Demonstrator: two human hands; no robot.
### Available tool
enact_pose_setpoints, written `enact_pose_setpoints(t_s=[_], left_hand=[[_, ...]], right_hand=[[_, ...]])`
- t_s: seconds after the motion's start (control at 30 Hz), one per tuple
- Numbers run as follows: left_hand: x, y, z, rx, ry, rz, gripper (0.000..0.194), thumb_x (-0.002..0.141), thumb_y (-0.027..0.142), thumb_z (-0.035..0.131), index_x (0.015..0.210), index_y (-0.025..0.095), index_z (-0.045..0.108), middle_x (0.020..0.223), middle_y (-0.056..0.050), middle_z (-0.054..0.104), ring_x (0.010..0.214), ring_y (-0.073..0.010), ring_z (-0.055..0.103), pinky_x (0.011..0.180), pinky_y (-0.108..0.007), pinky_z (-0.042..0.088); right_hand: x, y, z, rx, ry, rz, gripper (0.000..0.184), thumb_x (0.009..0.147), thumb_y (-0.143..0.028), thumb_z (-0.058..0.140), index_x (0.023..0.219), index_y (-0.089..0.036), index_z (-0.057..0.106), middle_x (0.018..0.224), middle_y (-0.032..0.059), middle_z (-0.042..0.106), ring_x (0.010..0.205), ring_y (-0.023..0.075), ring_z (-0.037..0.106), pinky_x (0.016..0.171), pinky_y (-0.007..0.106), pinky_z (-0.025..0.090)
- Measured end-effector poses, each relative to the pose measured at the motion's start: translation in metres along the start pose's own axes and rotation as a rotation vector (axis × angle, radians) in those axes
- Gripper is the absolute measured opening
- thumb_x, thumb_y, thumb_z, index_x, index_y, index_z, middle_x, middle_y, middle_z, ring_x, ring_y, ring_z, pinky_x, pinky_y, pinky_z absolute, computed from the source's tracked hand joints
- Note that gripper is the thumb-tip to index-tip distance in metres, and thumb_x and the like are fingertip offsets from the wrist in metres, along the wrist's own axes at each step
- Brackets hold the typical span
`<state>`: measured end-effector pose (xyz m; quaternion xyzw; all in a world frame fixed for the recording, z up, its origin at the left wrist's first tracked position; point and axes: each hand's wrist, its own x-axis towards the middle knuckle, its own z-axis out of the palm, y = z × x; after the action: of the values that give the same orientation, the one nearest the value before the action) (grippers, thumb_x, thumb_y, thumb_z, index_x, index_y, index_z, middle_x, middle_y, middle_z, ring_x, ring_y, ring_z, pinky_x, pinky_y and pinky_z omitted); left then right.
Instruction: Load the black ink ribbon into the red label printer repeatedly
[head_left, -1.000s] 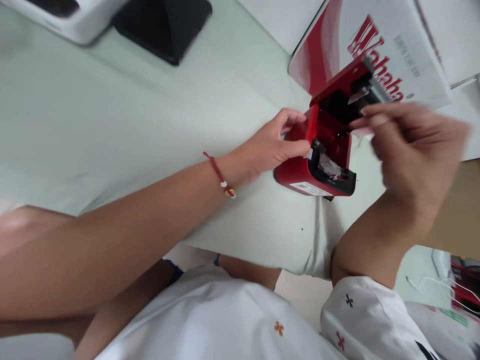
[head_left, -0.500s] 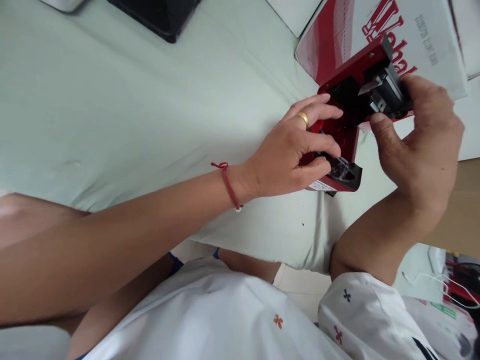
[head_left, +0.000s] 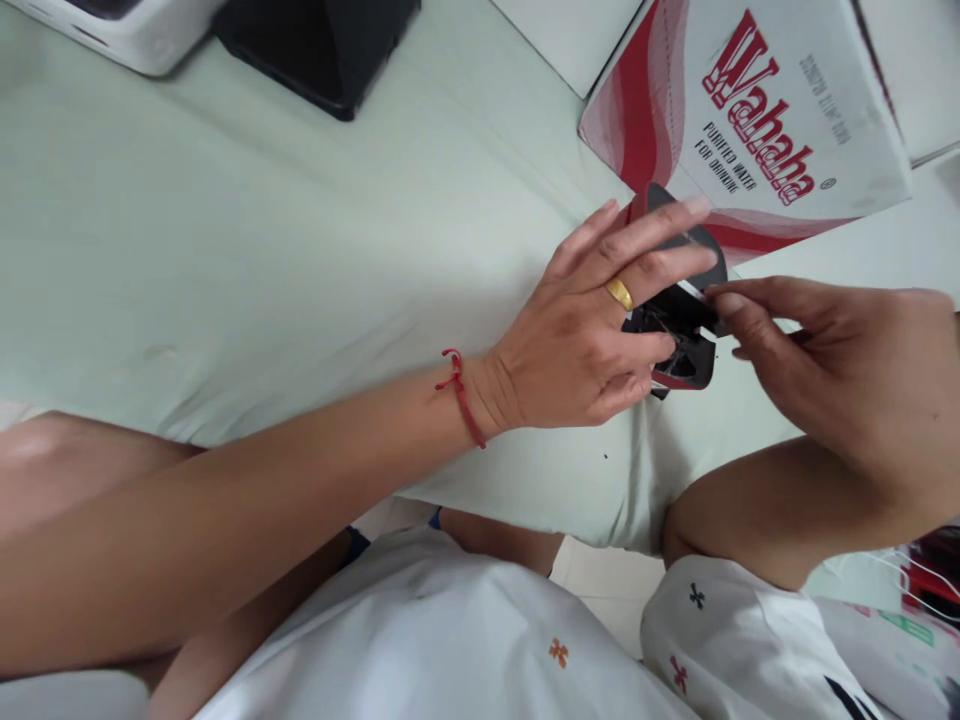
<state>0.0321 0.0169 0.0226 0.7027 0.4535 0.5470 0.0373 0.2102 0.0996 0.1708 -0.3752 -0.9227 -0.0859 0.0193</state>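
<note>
A small red and black label printer (head_left: pixel 686 358) lies on the pale green cloth near the table's front edge, mostly hidden under my left hand (head_left: pixel 600 335). That hand lies over its top, fingers stretched across the lid and thumb curled against its near side, holding it. A gold ring and a red string bracelet show on that hand and wrist. My right hand (head_left: pixel 832 375) comes in from the right, its thumb and fingers pinched together at the printer's black edge, where a thin white strip shows.
A white and red Wahaha water carton (head_left: pixel 757 120) lies just behind the printer. A black stand (head_left: pixel 322 45) and a white device (head_left: pixel 124 30) sit at the far left. The table edge runs below my hands, with bags and cables at the lower right.
The printer's raised red lid has come down. My left hand has slid over the top of it, and my right hand has dropped from the lid's upper end to the black edge.
</note>
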Motion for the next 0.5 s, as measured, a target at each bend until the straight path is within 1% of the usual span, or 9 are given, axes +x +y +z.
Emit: enact_pose_setpoints(t_s=[0.03, 0.1, 0.13, 0.2, 0.27, 0.3, 0.37, 0.43, 0.5], left_hand=[[-0.001, 0.000, 0.000, 0.015, -0.008, -0.007, 0.027, 0.095, 0.025, 0.060, 0.113, 0.029, 0.080, 0.159, -0.001, 0.067, 0.165, -0.0341, 0.048, 0.142, -0.064, 0.015], [-0.001, 0.001, 0.000, 0.013, 0.009, -0.022, 0.042, 0.100, 0.029, 0.056, 0.140, 0.024, 0.070, 0.160, -0.010, 0.067, 0.157, -0.0326, 0.057, 0.142, -0.065, 0.014], [-0.001, 0.002, -0.001, 0.001, 0.021, -0.042, 0.048, 0.104, 0.032, 0.053, 0.149, 0.020, 0.063, 0.160, -0.014, 0.067, 0.155, -0.0322, 0.059, 0.141, -0.065, 0.012], [0.001, 0.003, -0.005, -0.046, 0.031, -0.108, 0.053, 0.109, 0.037, 0.046, 0.158, 0.016, 0.053, 0.161, -0.016, 0.066, 0.154, -0.0309, 0.060, 0.141, -0.064, 0.007], [0.003, 0.002, -0.009, -0.113, 0.014, -0.201, 0.052, 0.112, 0.038, 0.040, 0.160, 0.019, 0.049, 0.161, -0.014, 0.066, 0.150, -0.0279, 0.063, 0.142, -0.061, 0.006], [0.004, 0.001, -0.011, -0.151, 0.005, -0.242, 0.052, 0.113, 0.038, 0.037, 0.160, 0.020, 0.048, 0.159, -0.013, 0.068, 0.148, -0.0265, 0.065, 0.142, -0.060, 0.009], [0.005, -0.003, -0.013, -0.237, 0.006, -0.297, 0.050, 0.113, 0.036, 0.036, 0.160, 0.022, 0.047, 0.151, -0.012, 0.073, 0.145, -0.0251, 0.067, 0.140, -0.056, 0.024], [0.006, -0.007, -0.013, -0.318, 0.028, -0.339, 0.048, 0.111, 0.037, 0.043, 0.157, 0.026, 0.048, 0.145, -0.010, 0.076, 0.145, -0.0250, 0.066, 0.133, -0.050, 0.039], [0.007, -0.011, -0.012, -0.381, 0.060, -0.388, 0.049, 0.106, 0.037, 0.054, 0.154, 0.030, 0.049, 0.149, -0.008, 0.072, 0.149, -0.0262, 0.063, 0.130, -0.047, 0.045]], right_hand=[[0.000, -0.001, 0.000, -0.022, -0.018, -0.022, 0.043, 0.103, -0.052, 0.055, 0.110, -0.027, 0.090, 0.060, 0.0024, 0.067, 0.050, 0.0145, 0.045, 0.062, 0.033, 0.034], [0.001, -0.002, 0.001, -0.055, -0.038, -0.057, 0.045, 0.102, -0.052, 0.053, 0.102, -0.024, 0.089, 0.050, 0.0001, 0.051, 0.047, 0.0126, 0.032, 0.060, 0.032, 0.029], [0.002, -0.003, 0.001, -0.065, -0.045, -0.067, 0.045, 0.102, -0.051, 0.052, 0.099, -0.023, 0.088, 0.048, -0.0007, 0.045, 0.047, 0.0120, 0.028, 0.059, 0.031, 0.028], [0.004, -0.004, 0.001, -0.061, -0.066, -0.082, 0.044, 0.101, -0.049, 0.052, 0.094, -0.021, 0.086, 0.048, -0.0015, 0.041, 0.047, 0.0115, 0.026, 0.059, 0.031, 0.026], [0.006, -0.004, 0.001, -0.055, -0.088, -0.095, 0.042, 0.100, -0.047, 0.052, 0.088, -0.021, 0.082, 0.049, -0.0018, 0.040, 0.048, 0.0118, 0.025, 0.059, 0.032, 0.026], [0.007, -0.003, 0.002, -0.058, -0.093, -0.098, 0.041, 0.100, -0.047, 0.052, 0.084, -0.022, 0.080, 0.049, -0.0017, 0.039, 0.049, 0.0124, 0.024, 0.059, 0.033, 0.026], [0.009, -0.001, 0.003, -0.058, -0.102, -0.082, 0.042, 0.102, -0.048, 0.051, 0.077, -0.024, 0.075, 0.051, -0.0003, 0.043, 0.051, 0.0142, 0.026, 0.060, 0.035, 0.028], [0.010, 0.002, 0.005, -0.002, -0.105, -0.045, 0.041, 0.103, -0.048, 0.051, 0.078, -0.026, 0.076, 0.055, 0.0011, 0.053, 0.053, 0.0156, 0.035, 0.062, 0.036, 0.032], [0.011, 0.004, 0.008, 0.094, -0.116, -0.017, 0.038, 0.103, -0.047, 0.053, 0.085, -0.026, 0.079, 0.062, 0.0019, 0.064, 0.055, 0.0163, 0.045, 0.064, 0.036, 0.036]])
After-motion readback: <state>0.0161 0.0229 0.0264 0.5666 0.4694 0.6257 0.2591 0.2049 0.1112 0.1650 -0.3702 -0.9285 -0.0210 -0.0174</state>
